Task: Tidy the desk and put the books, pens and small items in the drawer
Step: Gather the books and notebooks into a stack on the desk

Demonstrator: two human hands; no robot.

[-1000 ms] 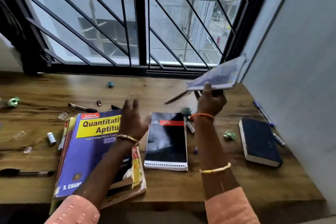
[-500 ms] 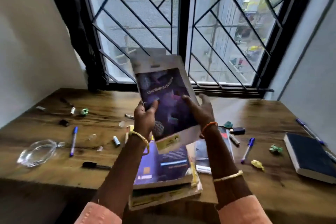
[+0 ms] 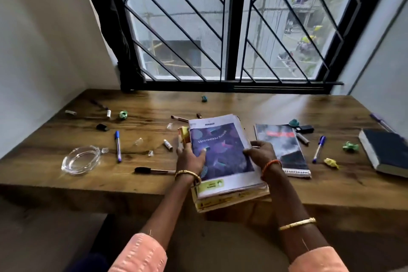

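Observation:
A purple-covered book [image 3: 223,150] lies on top of a stack of books [image 3: 231,200] at the desk's front edge. My left hand [image 3: 191,157] holds the book's left edge with the thumb on the cover. At the right edge, my right hand [image 3: 260,153] grips it with curled fingers. A dark spiral notebook [image 3: 284,148] lies just right of the stack. A thick dark blue book [image 3: 388,152] sits at the far right. Blue pens [image 3: 118,147] [image 3: 319,149] and a black marker [image 3: 150,170] lie loose on the wooden desk [image 3: 242,104]. No drawer is in view.
A glass ashtray [image 3: 80,160] stands at the front left. Crumpled green paper bits [image 3: 123,115] [image 3: 350,146], a yellow scrap [image 3: 331,162], a small white tube [image 3: 168,144] and a black box [image 3: 305,128] are scattered about. A barred window and walls enclose the desk.
The purple book, lifted in my right hand at first and then held up in both, has come down flat onto the stack. Both hands stay at its edges.

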